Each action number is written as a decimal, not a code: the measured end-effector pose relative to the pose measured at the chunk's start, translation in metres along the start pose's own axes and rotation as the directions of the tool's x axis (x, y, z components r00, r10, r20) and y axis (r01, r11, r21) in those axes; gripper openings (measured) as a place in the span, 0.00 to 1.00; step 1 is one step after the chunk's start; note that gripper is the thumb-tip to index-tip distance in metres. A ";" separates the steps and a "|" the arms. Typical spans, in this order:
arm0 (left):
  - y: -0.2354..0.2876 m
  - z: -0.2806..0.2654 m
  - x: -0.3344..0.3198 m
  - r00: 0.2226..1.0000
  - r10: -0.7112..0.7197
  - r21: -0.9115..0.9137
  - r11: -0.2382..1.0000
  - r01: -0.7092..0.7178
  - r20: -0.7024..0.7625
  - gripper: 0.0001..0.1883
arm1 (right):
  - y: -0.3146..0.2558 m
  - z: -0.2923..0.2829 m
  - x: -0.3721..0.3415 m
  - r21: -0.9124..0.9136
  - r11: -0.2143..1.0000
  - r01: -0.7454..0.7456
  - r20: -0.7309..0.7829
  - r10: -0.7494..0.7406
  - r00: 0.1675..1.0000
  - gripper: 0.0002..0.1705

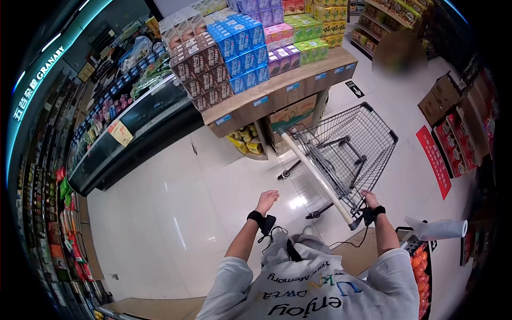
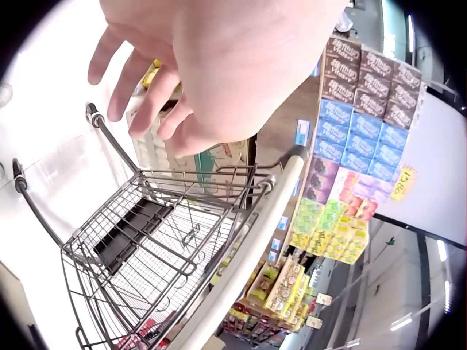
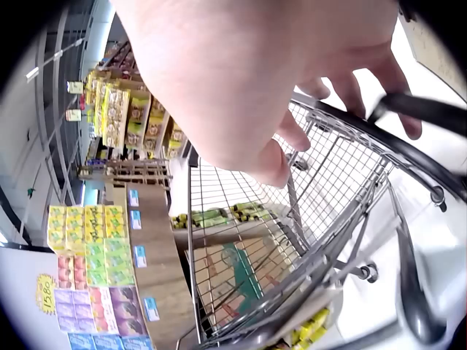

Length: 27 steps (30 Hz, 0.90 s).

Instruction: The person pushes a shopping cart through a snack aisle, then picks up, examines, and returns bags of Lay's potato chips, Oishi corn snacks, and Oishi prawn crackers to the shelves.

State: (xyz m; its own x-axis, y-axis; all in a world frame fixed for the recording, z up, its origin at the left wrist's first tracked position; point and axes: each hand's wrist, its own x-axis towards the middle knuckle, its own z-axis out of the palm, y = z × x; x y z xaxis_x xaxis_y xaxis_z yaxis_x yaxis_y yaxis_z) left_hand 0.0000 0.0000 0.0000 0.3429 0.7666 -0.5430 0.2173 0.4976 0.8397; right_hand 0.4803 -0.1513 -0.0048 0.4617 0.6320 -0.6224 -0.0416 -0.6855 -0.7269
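Observation:
My left hand (image 1: 266, 201) hovers over the floor, left of a wire shopping cart (image 1: 373, 160), and holds nothing. In the left wrist view its fingers (image 2: 157, 102) are spread and loosely bent. The cart's pale push bar (image 1: 320, 182) runs slantwise in front of me. My right hand (image 1: 370, 199) is at the cart's near right corner, beside the end of the bar. From the right wrist, its fingers (image 3: 346, 91) appear loose and separated, right at the dark upper rim (image 3: 350, 127). The thumb hangs over the wire basket (image 3: 241, 211).
Beyond the cart stands a wooden display counter (image 1: 288, 88) stacked with brown, blue, purple and green drink cartons (image 1: 240, 50). A black refrigerated case (image 1: 144, 144) extends to the left. Red boxes (image 1: 453, 144) stand at right, and wrapped orange goods (image 1: 421, 277) lie near my right elbow.

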 end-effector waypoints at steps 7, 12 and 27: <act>0.114 0.031 0.122 0.985 0.168 0.056 0.985 -0.166 -0.037 0.18 | 0.007 -0.062 0.018 -0.583 0.804 0.113 -0.511 -0.471 0.719 0.38; 0.230 0.128 0.199 0.912 0.409 0.186 0.895 -0.404 0.014 0.20 | -0.112 -0.092 -0.026 -0.250 0.926 -0.282 -0.693 0.032 0.720 0.26; 0.410 0.485 0.492 0.901 0.381 0.895 0.300 -0.332 0.207 0.28 | -0.215 -0.353 0.217 -0.278 0.885 -0.374 -0.788 0.013 0.615 0.24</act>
State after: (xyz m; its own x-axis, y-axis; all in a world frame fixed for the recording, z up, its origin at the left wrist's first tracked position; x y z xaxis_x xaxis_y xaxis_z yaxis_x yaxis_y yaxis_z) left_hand 0.7008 0.3846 0.0787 0.5806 0.7965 -0.1688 0.7689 -0.4682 0.4354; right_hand 0.9028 0.0053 0.1184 0.9820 0.0949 -0.1632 0.0365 -0.9435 -0.3293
